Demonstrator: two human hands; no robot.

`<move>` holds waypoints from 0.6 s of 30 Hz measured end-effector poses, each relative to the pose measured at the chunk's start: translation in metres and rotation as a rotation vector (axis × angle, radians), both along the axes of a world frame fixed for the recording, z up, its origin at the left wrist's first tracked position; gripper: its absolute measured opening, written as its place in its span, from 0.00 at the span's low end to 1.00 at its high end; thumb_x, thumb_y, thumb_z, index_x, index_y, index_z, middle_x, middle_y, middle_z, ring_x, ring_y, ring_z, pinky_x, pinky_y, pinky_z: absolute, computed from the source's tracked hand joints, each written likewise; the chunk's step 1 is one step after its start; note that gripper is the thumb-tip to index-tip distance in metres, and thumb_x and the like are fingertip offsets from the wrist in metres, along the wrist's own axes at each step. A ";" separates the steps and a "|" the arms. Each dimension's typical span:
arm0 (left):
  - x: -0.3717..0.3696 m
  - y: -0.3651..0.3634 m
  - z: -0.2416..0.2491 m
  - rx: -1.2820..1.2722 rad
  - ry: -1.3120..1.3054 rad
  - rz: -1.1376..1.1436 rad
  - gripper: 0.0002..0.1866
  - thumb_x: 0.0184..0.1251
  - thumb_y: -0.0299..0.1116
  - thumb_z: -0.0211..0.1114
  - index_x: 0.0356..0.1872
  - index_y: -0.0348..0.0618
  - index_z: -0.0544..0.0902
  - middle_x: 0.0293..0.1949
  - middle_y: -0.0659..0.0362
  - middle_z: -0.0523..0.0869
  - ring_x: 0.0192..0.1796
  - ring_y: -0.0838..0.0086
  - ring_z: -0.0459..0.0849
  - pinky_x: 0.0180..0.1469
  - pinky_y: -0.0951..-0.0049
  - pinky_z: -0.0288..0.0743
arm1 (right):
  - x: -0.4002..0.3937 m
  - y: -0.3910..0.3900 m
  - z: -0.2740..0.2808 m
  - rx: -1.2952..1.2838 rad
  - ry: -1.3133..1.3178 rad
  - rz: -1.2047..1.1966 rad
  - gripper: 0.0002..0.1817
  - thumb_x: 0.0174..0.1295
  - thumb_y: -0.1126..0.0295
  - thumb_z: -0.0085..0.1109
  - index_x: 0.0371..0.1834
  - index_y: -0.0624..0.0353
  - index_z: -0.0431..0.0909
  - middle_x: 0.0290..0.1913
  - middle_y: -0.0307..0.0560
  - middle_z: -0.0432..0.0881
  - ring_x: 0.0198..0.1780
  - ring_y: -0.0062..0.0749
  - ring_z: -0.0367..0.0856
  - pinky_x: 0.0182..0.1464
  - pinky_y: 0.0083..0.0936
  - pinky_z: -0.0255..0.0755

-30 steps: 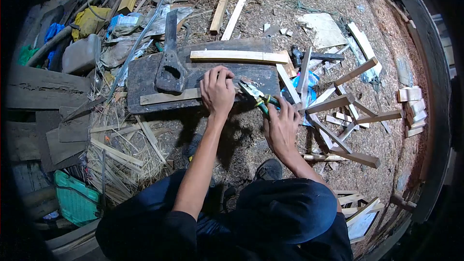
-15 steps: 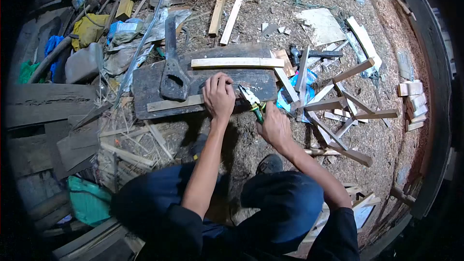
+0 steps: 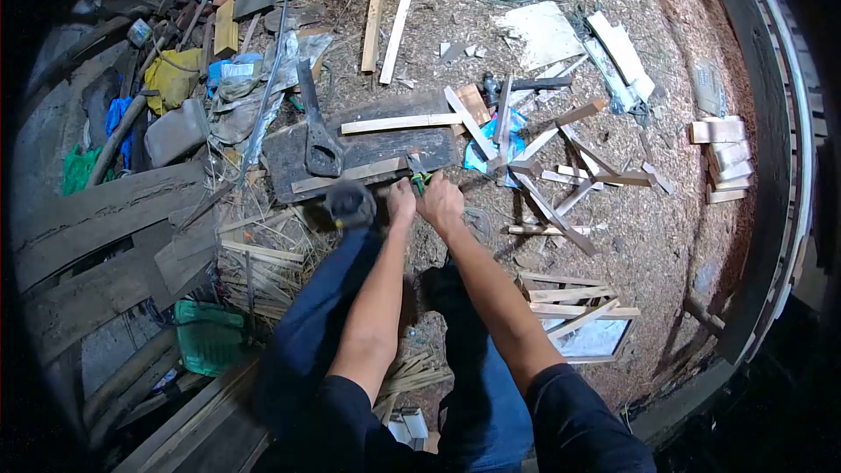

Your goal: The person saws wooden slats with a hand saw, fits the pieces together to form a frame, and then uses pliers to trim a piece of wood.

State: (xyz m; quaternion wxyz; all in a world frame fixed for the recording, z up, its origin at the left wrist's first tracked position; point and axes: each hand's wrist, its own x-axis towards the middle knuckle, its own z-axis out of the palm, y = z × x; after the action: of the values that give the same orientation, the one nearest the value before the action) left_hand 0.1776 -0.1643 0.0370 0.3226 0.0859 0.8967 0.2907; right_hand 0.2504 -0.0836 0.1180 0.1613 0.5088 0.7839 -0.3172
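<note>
Both arms outstretched, left hand point(image 3: 401, 202) and right hand point(image 3: 441, 201) together (fists closed).

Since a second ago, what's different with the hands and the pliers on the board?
The left hand has come off the wooden strip and drawn back to the near edge of the dark board, beside the right hand. The right hand still grips the green-handled pliers, now pulled closer in. The view has risen and backed away. The strip, the saw and the scattered offcuts lie as before.

No writing, label, brand, number or sign can be read on anything here; the picture is too coarse.
</note>
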 end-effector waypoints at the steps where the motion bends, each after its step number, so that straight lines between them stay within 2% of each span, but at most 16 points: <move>1: -0.007 0.002 0.010 -0.019 -0.216 0.027 0.25 0.75 0.51 0.50 0.47 0.36 0.83 0.45 0.40 0.85 0.51 0.47 0.82 0.56 0.57 0.73 | -0.004 0.002 0.004 -0.045 -0.014 -0.025 0.23 0.61 0.53 0.59 0.44 0.66 0.73 0.38 0.63 0.86 0.42 0.53 0.87 0.44 0.41 0.82; 2: -0.010 0.005 0.019 -0.028 -0.215 0.028 0.25 0.75 0.51 0.50 0.47 0.36 0.83 0.45 0.40 0.85 0.51 0.47 0.82 0.56 0.57 0.73 | -0.007 0.003 0.006 -0.090 -0.027 -0.053 0.26 0.60 0.51 0.59 0.45 0.67 0.73 0.40 0.65 0.85 0.43 0.55 0.87 0.46 0.43 0.82; 4: -0.015 0.013 0.036 -0.096 -0.218 -0.055 0.36 0.74 0.62 0.44 0.39 0.33 0.83 0.45 0.43 0.86 0.52 0.59 0.83 0.57 0.62 0.71 | -0.009 0.007 0.012 -0.115 -0.022 -0.069 0.25 0.60 0.53 0.59 0.45 0.67 0.73 0.40 0.64 0.85 0.43 0.54 0.87 0.45 0.43 0.82; 5: -0.019 0.009 0.010 -0.061 -0.264 0.024 0.33 0.73 0.61 0.50 0.44 0.36 0.83 0.44 0.48 0.87 0.51 0.64 0.84 0.56 0.65 0.72 | -0.009 0.009 0.008 -0.116 -0.023 -0.045 0.23 0.60 0.56 0.59 0.45 0.67 0.73 0.40 0.64 0.86 0.43 0.54 0.87 0.45 0.42 0.82; 6: -0.024 0.008 -0.008 -0.071 -0.270 0.021 0.33 0.73 0.61 0.50 0.44 0.36 0.83 0.44 0.48 0.87 0.51 0.64 0.84 0.56 0.65 0.72 | -0.007 0.009 0.005 -0.120 -0.028 -0.020 0.21 0.60 0.58 0.58 0.45 0.66 0.73 0.40 0.64 0.86 0.43 0.54 0.87 0.45 0.42 0.82; 8: -0.029 0.010 -0.028 0.037 -0.672 0.170 0.29 0.71 0.60 0.56 0.49 0.40 0.83 0.46 0.54 0.87 0.51 0.68 0.83 0.56 0.66 0.73 | -0.002 0.009 0.009 -0.160 -0.025 -0.036 0.21 0.59 0.60 0.57 0.48 0.66 0.73 0.40 0.65 0.85 0.44 0.56 0.87 0.46 0.43 0.81; 9: -0.027 0.026 0.018 0.190 -0.885 0.263 0.24 0.68 0.56 0.62 0.51 0.45 0.82 0.48 0.57 0.87 0.49 0.70 0.84 0.57 0.67 0.74 | 0.001 0.007 0.013 -0.194 -0.018 -0.060 0.22 0.58 0.61 0.56 0.50 0.67 0.73 0.40 0.65 0.85 0.44 0.57 0.86 0.47 0.44 0.81; 10: -0.024 0.027 0.021 0.177 -0.898 0.259 0.24 0.68 0.56 0.62 0.51 0.45 0.82 0.48 0.57 0.87 0.49 0.70 0.84 0.57 0.67 0.74 | 0.001 0.005 0.016 -0.201 -0.031 -0.071 0.22 0.58 0.61 0.56 0.50 0.67 0.73 0.40 0.65 0.85 0.44 0.57 0.86 0.47 0.44 0.81; 12: -0.024 0.029 0.023 0.276 -1.147 0.325 0.22 0.67 0.53 0.64 0.50 0.46 0.82 0.47 0.59 0.87 0.47 0.70 0.85 0.56 0.68 0.75 | -0.013 0.003 0.018 -0.271 -0.085 -0.235 0.30 0.56 0.63 0.58 0.60 0.69 0.68 0.46 0.64 0.84 0.48 0.53 0.86 0.52 0.43 0.80; 13: -0.024 0.029 0.032 0.340 -1.209 0.298 0.20 0.65 0.49 0.67 0.48 0.45 0.82 0.46 0.59 0.87 0.46 0.69 0.86 0.55 0.69 0.77 | -0.018 -0.003 0.010 -0.205 -0.039 -0.282 0.36 0.56 0.62 0.56 0.66 0.73 0.62 0.46 0.67 0.84 0.48 0.56 0.85 0.53 0.46 0.78; 16: -0.037 0.031 0.041 0.166 -1.355 0.341 0.18 0.67 0.47 0.66 0.47 0.45 0.82 0.44 0.60 0.88 0.45 0.69 0.86 0.55 0.68 0.77 | -0.021 -0.012 0.011 -0.399 -0.043 -0.366 0.38 0.57 0.60 0.56 0.69 0.70 0.60 0.45 0.68 0.84 0.48 0.57 0.85 0.52 0.46 0.78; 17: -0.036 0.031 0.044 0.178 -1.428 0.322 0.16 0.66 0.46 0.66 0.44 0.45 0.83 0.44 0.59 0.88 0.46 0.69 0.86 0.55 0.67 0.77 | -0.016 -0.028 0.002 -0.349 -0.063 -0.408 0.34 0.57 0.59 0.57 0.67 0.63 0.64 0.42 0.68 0.84 0.46 0.58 0.85 0.50 0.48 0.78; 18: -0.030 0.027 0.041 0.173 -1.436 0.322 0.16 0.66 0.46 0.66 0.44 0.45 0.83 0.44 0.59 0.88 0.46 0.69 0.86 0.55 0.67 0.77 | -0.008 -0.030 0.008 -0.350 -0.072 -0.413 0.34 0.57 0.59 0.57 0.67 0.63 0.64 0.42 0.68 0.84 0.46 0.58 0.85 0.50 0.48 0.78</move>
State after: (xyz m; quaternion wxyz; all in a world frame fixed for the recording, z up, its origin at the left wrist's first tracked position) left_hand 0.1475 -0.1376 0.0776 0.7752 -0.2331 0.4402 0.3886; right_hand 0.2421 -0.1141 0.1259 0.2064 0.6330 0.5906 -0.4559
